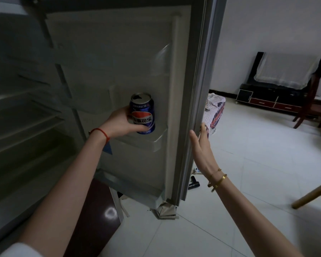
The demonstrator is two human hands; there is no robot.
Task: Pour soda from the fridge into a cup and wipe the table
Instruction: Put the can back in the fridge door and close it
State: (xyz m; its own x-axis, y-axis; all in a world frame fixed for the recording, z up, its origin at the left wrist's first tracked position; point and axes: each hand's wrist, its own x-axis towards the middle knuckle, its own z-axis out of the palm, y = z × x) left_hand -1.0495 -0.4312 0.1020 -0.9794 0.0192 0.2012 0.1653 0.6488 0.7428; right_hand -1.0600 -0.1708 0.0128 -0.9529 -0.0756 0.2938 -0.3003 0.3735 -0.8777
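A blue Pepsi can stands upright in front of the open fridge door, just above a clear door shelf. Its top looks opened. My left hand is shut around the can's left side, a red string on that wrist. My right hand is flat and open, fingers together, resting against the outer edge of the door. No cup or cloth is in view.
The fridge interior with bare shelves fills the left. A dark red lower panel sits below. White tiled floor spreads right, with a wooden leg, a TV stand, and a patterned bundle behind the door.
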